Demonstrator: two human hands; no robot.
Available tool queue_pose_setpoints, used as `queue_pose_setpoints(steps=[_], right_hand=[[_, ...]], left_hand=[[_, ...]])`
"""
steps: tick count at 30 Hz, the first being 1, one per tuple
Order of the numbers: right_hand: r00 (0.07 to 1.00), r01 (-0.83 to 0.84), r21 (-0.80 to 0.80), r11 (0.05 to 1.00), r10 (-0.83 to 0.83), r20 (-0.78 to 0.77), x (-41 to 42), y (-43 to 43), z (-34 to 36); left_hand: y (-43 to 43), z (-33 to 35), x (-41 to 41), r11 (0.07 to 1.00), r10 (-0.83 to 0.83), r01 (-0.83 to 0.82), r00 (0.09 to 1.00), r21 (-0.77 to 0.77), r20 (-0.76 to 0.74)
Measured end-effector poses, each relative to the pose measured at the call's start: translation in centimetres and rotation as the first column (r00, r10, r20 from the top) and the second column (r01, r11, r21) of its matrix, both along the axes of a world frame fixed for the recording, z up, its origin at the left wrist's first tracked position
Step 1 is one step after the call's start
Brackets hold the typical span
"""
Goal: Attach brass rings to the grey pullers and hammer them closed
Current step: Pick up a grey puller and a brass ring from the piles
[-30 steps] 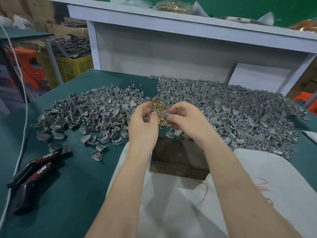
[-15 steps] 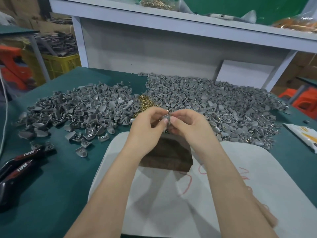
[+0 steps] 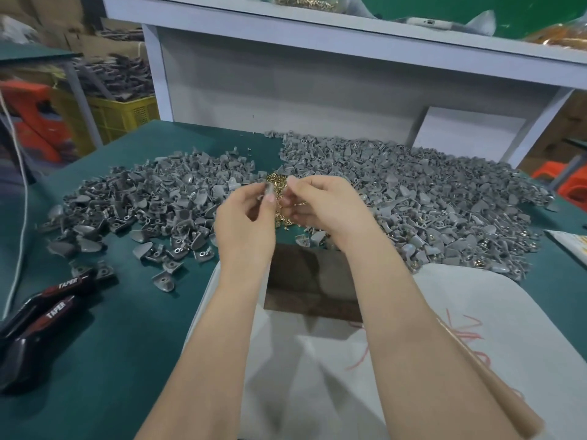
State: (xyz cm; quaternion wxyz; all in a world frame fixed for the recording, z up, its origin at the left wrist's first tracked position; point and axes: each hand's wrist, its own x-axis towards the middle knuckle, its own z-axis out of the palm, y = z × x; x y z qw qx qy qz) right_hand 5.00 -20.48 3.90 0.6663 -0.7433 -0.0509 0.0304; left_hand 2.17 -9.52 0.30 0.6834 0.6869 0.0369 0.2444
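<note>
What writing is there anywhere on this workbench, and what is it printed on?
"TAPER": on the upper black tool handle, bottom left.
"TAPER": on the lower black tool handle beside it.
Red scribble on the white sheet: not legible as words.
Packet at the right edge: print too blurred to read.

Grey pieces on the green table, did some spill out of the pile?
Yes, a few grey pullers lie loose off the left pile's near edge, toward the black tool. Nothing looks broken.

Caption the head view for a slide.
Left hand pinches a grey puller, right hand close beside it, above a heap of brass rings between two puller piles.
</note>
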Motion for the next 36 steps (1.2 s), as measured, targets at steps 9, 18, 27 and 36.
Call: queue_pose_setpoints(steps=[9, 18, 27, 36], right_hand=[[0.993, 0.11, -0.936, 0.336, -0.072, 0.091, 4.8, 2.9, -4.2], [0.998, 0.064, -0.931, 0.359, -0.047, 0.051, 5.4, 2.9, -4.3], [0.954, 0.288, -0.284, 0.914, -0.247, 0.173, -0.8, -5.4, -1.2], [0.958, 0.233, -0.266, 0.935, -0.174, 0.228, -5.5, -7.6, -3.5]], left_hand=[[0.5, 0.3, 0.0, 0.944, 0.049, -0.053, 0.999, -0.324, -0.023], [-0.2, 0.5, -0.4, 0.969, -0.002, 0.001, 1.0, -0.248, -0.006], [-1.7, 0.3, -1.2, 0.891, -0.317, 0.323, 0.946, 0.318, -0.073], [-2.9, 0.6, -2.7, 0.496, -0.27, 0.399, 0.915, 0.771, -0.3]])
